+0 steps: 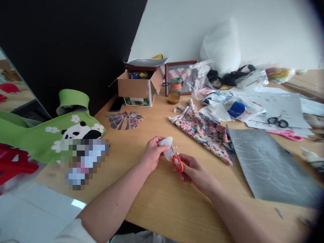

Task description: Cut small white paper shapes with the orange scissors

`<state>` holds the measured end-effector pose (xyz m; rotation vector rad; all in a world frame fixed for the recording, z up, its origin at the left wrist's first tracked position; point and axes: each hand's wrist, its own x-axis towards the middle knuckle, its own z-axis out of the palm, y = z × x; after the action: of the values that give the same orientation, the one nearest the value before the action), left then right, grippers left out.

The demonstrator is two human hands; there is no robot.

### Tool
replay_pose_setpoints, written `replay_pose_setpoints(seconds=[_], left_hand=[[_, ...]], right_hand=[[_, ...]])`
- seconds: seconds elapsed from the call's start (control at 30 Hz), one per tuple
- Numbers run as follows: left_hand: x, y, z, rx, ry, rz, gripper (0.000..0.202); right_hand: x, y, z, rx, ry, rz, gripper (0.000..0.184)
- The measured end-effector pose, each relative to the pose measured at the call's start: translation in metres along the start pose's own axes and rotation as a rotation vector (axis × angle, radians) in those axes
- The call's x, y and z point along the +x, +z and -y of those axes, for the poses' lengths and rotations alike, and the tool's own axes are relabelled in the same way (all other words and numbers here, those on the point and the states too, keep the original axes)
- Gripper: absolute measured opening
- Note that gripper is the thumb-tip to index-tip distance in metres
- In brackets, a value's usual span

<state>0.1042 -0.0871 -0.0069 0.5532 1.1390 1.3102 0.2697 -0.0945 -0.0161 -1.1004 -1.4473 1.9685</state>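
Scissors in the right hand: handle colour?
Orange handles on the scissors, held by the right hand; the head view shows it.

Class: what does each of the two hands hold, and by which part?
Left hand: white scrap, by its left edge. Right hand: scissors, by the orange handles.

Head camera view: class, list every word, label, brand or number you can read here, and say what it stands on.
No text can be read.
Green-and-white label on the brown cardboard box: print too small and blurred.
Grey sheet with white drawn lines: lines only, no words.
White printed papers: marks too faint.
Pixelated patch on the green panda bag: unreadable.
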Motion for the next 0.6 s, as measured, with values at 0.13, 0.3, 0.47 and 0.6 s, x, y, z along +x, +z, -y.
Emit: replay_pose_setpoints(seconds=[0.13,0.3,0.47,0.6], left_hand=[[0.0011,-0.0008,0.0011,-0.005,0.011,0.002,0.043],[0.0021,-0.0021,0.0013,-0.007,0.013,0.005,0.043],[0.0026,-0.0024,0.0017,-0.01,0.005,0.009,0.044],[0.0027,-0.0028,0.0019,-0.011,0.002,0.016,0.046]], right_hand=[[0.0004,-0.0002,-0.0003,-0.007,-0.008,-0.005,0.053],[0.0003,0.0,-0.0013,-0.01,-0.016,-0.011,0.053],[0.0001,0.0012,-0.0001,-0.021,-0.012,-0.025,0.054],[0.0,0.0024,0.0017,-0.025,-0.009,-0.036,0.054]])
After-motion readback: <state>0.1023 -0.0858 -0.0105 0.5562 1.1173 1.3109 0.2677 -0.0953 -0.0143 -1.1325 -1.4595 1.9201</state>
